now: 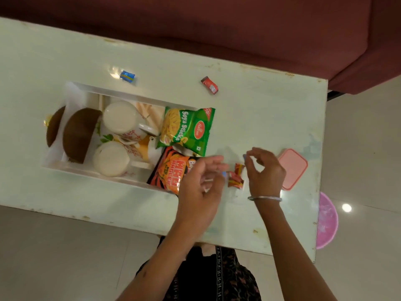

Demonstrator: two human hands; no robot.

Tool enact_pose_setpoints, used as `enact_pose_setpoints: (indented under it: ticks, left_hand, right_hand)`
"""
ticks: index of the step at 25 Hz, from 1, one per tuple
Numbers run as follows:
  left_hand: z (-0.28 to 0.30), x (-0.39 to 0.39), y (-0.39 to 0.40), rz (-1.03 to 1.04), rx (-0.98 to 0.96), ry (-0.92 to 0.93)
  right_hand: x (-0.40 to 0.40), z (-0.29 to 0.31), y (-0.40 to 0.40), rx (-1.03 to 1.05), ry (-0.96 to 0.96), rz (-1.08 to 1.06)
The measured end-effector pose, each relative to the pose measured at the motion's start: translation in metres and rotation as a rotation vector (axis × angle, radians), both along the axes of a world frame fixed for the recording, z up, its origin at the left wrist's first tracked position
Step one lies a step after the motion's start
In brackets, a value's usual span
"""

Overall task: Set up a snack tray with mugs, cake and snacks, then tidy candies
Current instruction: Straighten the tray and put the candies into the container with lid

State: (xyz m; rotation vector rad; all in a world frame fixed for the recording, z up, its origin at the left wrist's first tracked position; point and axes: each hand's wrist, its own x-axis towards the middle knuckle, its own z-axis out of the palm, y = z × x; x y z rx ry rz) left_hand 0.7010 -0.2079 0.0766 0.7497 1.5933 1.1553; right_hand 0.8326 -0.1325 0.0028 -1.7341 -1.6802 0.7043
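A white tray (71, 168) on the table holds a brown cake (79, 135), two white mugs (119, 118) (110, 158), a green Soya Sticks packet (187, 129) and an orange snack packet (171, 172). Small orange-red wrapped candies (236, 176) lie on the table between my hands. My left hand (200, 185), blurred, reaches over the orange packet with its fingertips at the candies' left end. My right hand (265, 170) hovers just right of them, fingers loosely curved and holding nothing. A blue candy (128, 76) and a red candy (209, 85) lie farther back.
A pink rectangular lidded box (293, 168) sits right of my right hand, near the edge of the pale green table (249, 118). A pink round object (327, 220) lies on the floor beyond that edge. A maroon sofa (238, 29) runs along the far side.
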Motion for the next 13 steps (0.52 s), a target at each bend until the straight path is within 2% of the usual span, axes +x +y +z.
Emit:
enact_pose_setpoints:
  ticks: [3, 6, 10, 13]
  left_hand:
    - [0.006, -0.064, 0.042, 0.119, 0.061, 0.137]
    - [-0.004, -0.127, 0.097, 0.216, 0.064, 0.22]
    - [-0.026, -0.191, 0.154, 0.113, 0.022, 0.576]
    - [-0.048, -0.232, 0.18, 0.01, -0.096, 0.739]
  right_hand:
    - [-0.022, 0.003, 0.052, -0.012, -0.037, 0.014]
    - [-0.049, -0.002, 0.105, -0.146, -0.126, 0.117]
    - [-0.087, -0.018, 0.157, -0.279, -0.299, 0.343]
    - [-0.113, -0.034, 0.175, -0.303, -0.443, 0.52]
